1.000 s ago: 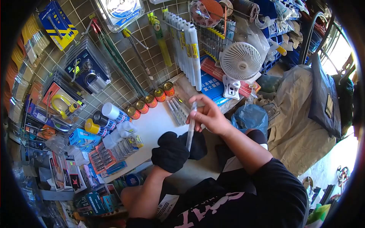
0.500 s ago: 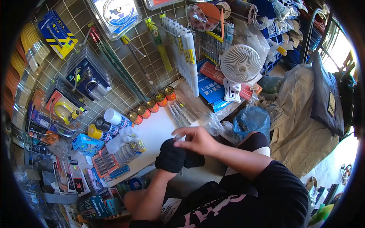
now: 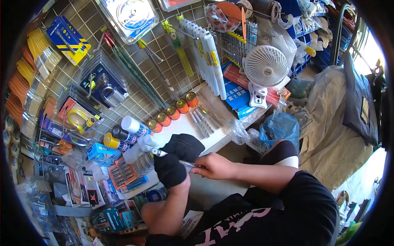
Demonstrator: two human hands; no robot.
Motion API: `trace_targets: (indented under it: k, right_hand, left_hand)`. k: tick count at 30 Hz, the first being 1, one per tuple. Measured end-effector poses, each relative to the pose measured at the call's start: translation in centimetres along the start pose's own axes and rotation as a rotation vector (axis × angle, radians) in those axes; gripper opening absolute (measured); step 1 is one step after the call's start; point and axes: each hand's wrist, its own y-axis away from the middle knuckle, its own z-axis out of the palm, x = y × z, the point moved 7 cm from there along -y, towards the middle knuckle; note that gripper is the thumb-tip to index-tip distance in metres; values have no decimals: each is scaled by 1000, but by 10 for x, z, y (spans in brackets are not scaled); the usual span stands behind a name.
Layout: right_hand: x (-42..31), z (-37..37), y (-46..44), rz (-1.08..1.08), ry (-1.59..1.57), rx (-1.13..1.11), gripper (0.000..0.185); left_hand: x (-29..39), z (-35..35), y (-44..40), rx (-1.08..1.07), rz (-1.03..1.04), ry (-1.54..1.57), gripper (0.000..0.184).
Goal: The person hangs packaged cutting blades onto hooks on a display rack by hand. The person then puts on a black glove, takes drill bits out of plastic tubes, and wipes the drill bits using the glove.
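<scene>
Black cloth (image 3: 185, 146) covers my left hand (image 3: 170, 171) and spreads past it over the table edge. Through this covered hand runs a slim silver drill bit (image 3: 188, 164), its other end sticking out at the upper left. My left fingers are hidden by the cloth but look closed round the bit. My right hand (image 3: 216, 165) pinches the bit's lower right end between thumb and fingers. Just beyond, several similar drill bits (image 3: 204, 123) lie side by side on the white tabletop (image 3: 180, 128).
Small orange tins (image 3: 172, 113) line the table's back, beside spray cans (image 3: 135, 126). Packaged bits (image 3: 122, 174) and a blue box (image 3: 102, 154) stand at left. A white fan (image 3: 266, 67) sits at the back right, above a blue plastic bag (image 3: 280, 130). Hanging goods cover the tiled wall.
My right hand has moved down from above the cloth to its lower right side. The drill bit now shows at both sides of my left hand, and the cloth reaches farther forward.
</scene>
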Motion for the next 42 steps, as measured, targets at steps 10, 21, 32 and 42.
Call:
trace_targets:
  k: [10, 21, 32, 42]
  right_hand:
    - [3, -1, -3, 5, -108, -292, 24]
    - [3, -19, -4, -11, 209, -94, 31]
    - [16, 6, 1, 200, -754, -380, 26]
    - [19, 15, -4, 312, -1000, -262, 26]
  left_hand:
    - [24, -6, -15, -72, 10, -54, 42]
    - [28, -31, -27, -42, 95, -433, 23]
    - [32, 8, -25, -123, -131, -77, 54]
    - [2, 11, 8, -111, -242, -55, 44]
